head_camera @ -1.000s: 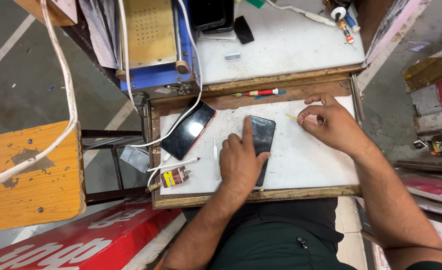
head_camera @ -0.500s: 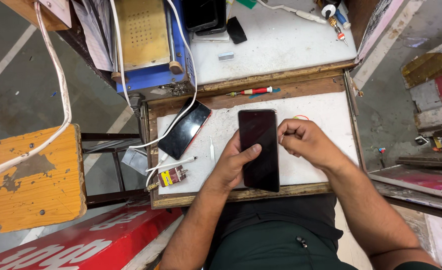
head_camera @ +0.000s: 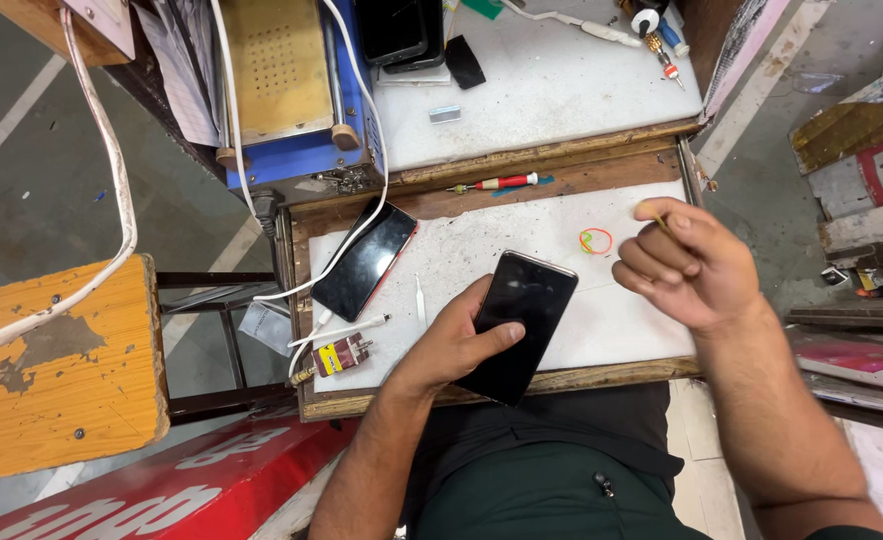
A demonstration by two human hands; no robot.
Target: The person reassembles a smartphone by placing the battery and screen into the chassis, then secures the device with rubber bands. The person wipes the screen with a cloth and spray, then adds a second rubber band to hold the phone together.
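Note:
My left hand point(head_camera: 454, 345) grips a black smartphone point(head_camera: 525, 310), screen up, lifted a little over the white work mat point(head_camera: 482, 245) near the front edge of the wooden bench. My right hand point(head_camera: 690, 265) hovers to the right of the phone with its fingers curled, pinching a thin stick-like tool point(head_camera: 654, 215) at the fingertips. A small red and yellow rubber band point(head_camera: 596, 241) lies on the mat between the two hands.
A second dark phone point(head_camera: 366, 261) lies at the mat's left with a white cable over it. Tweezers point(head_camera: 421, 298), a charger plug point(head_camera: 342, 355), a red screwdriver point(head_camera: 499, 183) and a blue heating machine point(head_camera: 292, 90) are nearby. An orange stool point(head_camera: 67, 360) stands left.
My left hand has tilted the phone and drawn it toward me. My right hand has left the phone and risen to the right, uncovering the rubber band.

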